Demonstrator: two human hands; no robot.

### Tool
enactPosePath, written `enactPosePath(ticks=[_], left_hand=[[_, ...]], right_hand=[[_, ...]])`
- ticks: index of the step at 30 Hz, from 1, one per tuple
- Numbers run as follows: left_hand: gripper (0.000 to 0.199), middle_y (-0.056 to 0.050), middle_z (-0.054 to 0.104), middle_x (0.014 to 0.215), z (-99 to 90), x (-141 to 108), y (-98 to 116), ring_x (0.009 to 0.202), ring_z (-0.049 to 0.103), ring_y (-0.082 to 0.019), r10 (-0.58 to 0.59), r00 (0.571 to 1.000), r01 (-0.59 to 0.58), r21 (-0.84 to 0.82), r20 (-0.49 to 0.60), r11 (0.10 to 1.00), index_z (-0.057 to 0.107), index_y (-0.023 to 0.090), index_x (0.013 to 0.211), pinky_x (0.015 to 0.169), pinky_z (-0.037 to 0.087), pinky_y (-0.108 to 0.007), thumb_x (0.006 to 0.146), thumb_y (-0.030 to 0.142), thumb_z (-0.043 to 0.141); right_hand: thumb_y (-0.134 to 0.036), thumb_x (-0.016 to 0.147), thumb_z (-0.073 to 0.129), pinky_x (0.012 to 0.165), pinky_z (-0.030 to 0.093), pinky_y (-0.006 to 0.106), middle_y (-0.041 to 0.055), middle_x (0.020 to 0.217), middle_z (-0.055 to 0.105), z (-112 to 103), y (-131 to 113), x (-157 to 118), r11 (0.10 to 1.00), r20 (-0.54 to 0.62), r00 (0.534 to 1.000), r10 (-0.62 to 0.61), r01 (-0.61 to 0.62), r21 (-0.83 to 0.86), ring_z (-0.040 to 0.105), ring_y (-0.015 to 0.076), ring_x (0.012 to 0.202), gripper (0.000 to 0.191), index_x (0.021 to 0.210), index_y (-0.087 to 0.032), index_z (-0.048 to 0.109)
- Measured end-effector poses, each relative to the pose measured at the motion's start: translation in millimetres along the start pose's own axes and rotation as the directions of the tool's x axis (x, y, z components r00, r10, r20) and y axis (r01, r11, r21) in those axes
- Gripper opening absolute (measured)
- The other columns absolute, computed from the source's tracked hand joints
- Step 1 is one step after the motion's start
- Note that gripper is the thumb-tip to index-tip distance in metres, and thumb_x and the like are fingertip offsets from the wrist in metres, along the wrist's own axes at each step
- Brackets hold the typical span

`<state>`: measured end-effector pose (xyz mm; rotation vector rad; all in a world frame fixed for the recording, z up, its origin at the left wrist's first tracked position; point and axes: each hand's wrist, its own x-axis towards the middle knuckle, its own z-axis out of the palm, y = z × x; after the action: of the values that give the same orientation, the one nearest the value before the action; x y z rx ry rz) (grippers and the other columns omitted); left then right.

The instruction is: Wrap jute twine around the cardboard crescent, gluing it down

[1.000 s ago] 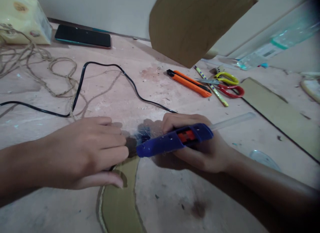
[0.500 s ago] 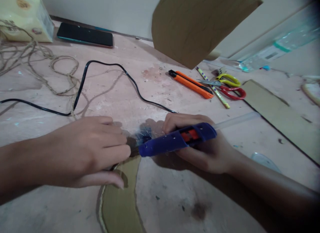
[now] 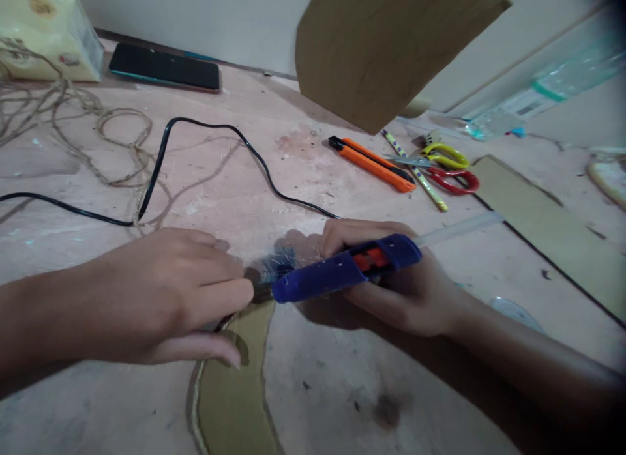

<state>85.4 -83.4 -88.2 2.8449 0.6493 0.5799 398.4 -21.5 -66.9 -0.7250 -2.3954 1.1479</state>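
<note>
My right hand (image 3: 391, 292) grips a blue hot glue gun (image 3: 317, 278), its nozzle pointing left; a clear glue stick (image 3: 460, 229) sticks out of its back end. The nozzle is close to the fingertips of my left hand (image 3: 180, 298), and whether it touches the cardboard is hard to see. My left hand is bent over the upper end of a curved cardboard strip (image 3: 237, 403), its fingers together and its thumb on the strip. Twine (image 3: 195, 403) runs along the strip's left edge, and its upper part is hidden under the hand.
A black cord (image 3: 261, 161) crosses the table behind my hands. Loose twine (image 3: 122, 129), a phone (image 3: 163, 67) and a tissue pack (image 3: 49, 34) are at back left. An orange cutter (image 3: 376, 165), a pencil (image 3: 425, 188), scissors (image 3: 454, 168), cardboard (image 3: 552, 227) and a bottle (image 3: 542, 96) lie right.
The view has shifted very slightly. Both hands, the glue gun and the cardboard strip stay almost in the same place.
</note>
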Motion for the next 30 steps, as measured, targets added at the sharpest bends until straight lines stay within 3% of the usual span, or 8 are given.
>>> enactPosePath(ticks=[12,30], left_hand=[[0.042,0.004,0.065,0.081,-3.1,3.5,0.3,0.073,0.058,-0.02,-0.002,1.0,0.002,-0.015,0.0,1.0,0.053,0.025,0.095,0.077,0.046,-0.036,0.126,0.047,0.034],[0.047,0.003,0.067,0.08,-0.8,2.6,-0.9,0.071,0.061,-0.02,-0.009,1.0,0.009,-0.04,0.011,0.999,0.057,0.023,0.093,0.076,0.049,-0.038,0.125,0.05,0.035]], right_hand=[[-0.022,0.095,0.069,0.061,0.047,0.028,0.0013,0.081,0.067,-2.6,1.7,-0.5,1.0,0.0,1.0,-0.016,0.016,0.015,0.059,0.0148,0.067,0.009,0.09,-0.021,0.062],[-0.026,0.095,0.072,0.061,0.047,0.029,0.002,0.082,0.069,-7.1,8.4,-2.6,0.999,0.004,1.0,-0.016,0.016,0.031,0.061,0.017,0.068,0.01,0.092,-0.021,0.064]])
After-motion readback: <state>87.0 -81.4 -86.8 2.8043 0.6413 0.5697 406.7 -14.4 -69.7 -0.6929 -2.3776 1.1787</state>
